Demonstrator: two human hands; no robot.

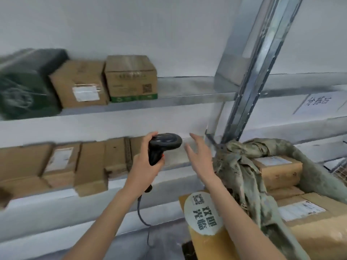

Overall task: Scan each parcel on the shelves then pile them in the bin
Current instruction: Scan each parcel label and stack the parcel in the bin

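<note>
My left hand (144,162) grips the handle of a black barcode scanner (161,147), its head pointing toward the shelves. My right hand (200,158) hovers open beside it, fingers spread, holding nothing. On the upper shelf (187,99) stand a dark green parcel (28,85), a brown box with a white label (80,85) and a brown box with a green stripe (131,78). Several flat cardboard parcels (62,164) lie on the lower shelf (174,162). At right, the bin (244,166), lined with a grey-green sack, holds labelled brown parcels (277,169).
A metal shelf upright (249,81) rises between the shelves and the bin. A white paper sign (317,105) hangs on the right rack. A round white sticker (203,212) sits on a cardboard panel at the bin's front. The scanner's cable (140,212) hangs down toward the floor.
</note>
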